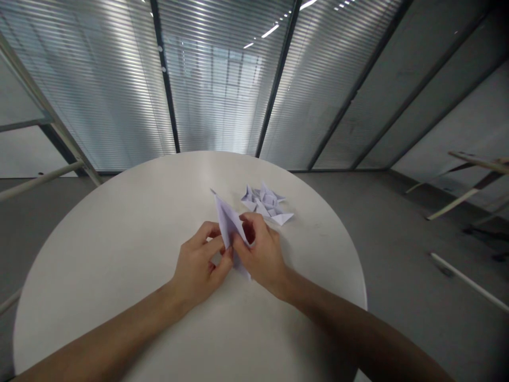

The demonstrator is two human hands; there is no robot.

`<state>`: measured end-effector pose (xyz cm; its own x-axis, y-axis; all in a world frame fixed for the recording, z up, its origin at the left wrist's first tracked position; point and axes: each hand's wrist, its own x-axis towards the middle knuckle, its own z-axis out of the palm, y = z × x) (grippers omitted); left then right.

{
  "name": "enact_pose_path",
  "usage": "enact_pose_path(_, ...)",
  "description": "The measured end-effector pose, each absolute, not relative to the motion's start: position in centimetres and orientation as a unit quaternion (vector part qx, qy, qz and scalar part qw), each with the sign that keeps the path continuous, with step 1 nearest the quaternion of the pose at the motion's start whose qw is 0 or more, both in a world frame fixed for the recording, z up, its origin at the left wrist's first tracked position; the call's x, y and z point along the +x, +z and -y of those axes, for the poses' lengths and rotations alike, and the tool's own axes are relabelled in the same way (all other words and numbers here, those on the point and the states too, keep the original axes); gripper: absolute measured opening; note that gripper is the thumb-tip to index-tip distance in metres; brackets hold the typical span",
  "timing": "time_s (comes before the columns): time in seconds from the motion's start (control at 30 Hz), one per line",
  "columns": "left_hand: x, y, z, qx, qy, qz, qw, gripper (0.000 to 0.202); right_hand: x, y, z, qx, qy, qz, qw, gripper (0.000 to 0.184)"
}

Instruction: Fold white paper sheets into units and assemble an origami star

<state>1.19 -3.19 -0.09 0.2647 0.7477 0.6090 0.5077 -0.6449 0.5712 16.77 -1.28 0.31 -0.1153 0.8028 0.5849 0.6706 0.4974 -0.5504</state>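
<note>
A folded sheet of pale lilac paper stands on edge between my two hands, its pointed tip toward the far side. My left hand pinches its lower left side with thumb and fingers. On the other side, my right hand grips the paper's right edge, with the thumb pressed on its face. A lower corner of the paper shows beneath the hands. Just beyond my right hand lies a cluster of folded paper pieces in the same colour, with several pointed tips.
All this is on a round white table. Behind it stand glass panels with blinds. Pale metal bars are at the left. A wooden-topped table with slanted legs stands at the right on the grey floor.
</note>
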Motion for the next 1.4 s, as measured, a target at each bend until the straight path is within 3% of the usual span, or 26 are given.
enact_pose_path(0.2,0.6,0.3,2.8,0.735,0.473,-0.465,0.143,0.025,17.7,1.1,0.4,-0.521,0.091,0.716,0.456,0.011)
enact_pose_path(0.43,-0.1,-0.7,1.5,0.646,0.484,-0.541,0.236,0.013,18.2,0.7,-0.1,-0.505,0.239,0.682,0.473,0.012)
enact_pose_path(0.7,-1.5,-1.1,0.2,0.668,0.419,-0.556,0.264,0.006,19.1,-0.2,-1.1,-0.523,0.183,0.741,0.379,0.007)
enact_pose_path(0.93,-3.2,-1.0,0.0,0.759,0.283,-0.576,0.112,0.005,20.1,-0.6,-1.3,-0.497,0.030,0.825,0.268,0.002)
enact_pose_path(1.03,-3.5,-1.1,-0.1,0.786,0.255,-0.560,0.057,0.011,20.4,-0.9,-1.4,-0.465,0.018,0.852,0.240,0.012)
enact_pose_path(1.4,-4.5,-1.2,-0.8,0.894,0.149,-0.422,0.013,0.035,20.7,-1.0,-1.3,-0.349,-0.041,0.929,0.115,0.024)
